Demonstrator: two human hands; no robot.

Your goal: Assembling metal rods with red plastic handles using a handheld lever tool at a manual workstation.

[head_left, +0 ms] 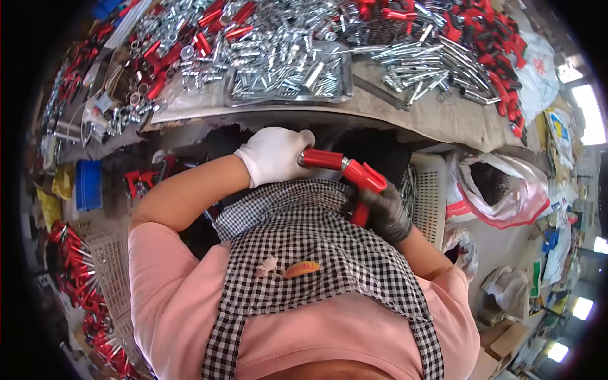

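Observation:
A red pistol-shaped hand tool [364,176] with a cylindrical barrel and a silver collar is held in front of my apron, just below the table's near edge. My left hand [275,155], in a white glove, is closed around the free end of the red barrel. At the other end my right hand [389,215], in a dark grey glove, is wrapped about the handle, part of which shows below the fingers. Its fingertips are partly hidden and a little blurred. Both hands meet on the same tool, whose exact kind I cannot make out.
On the table ahead, a metal tray [288,100] holds small silver pins, with a pile of silver rods [437,66] to its right. Red parts lie around them. A cream plastic crate [429,199] and a white sack [500,190] stand at right; another crate [104,263] is at left.

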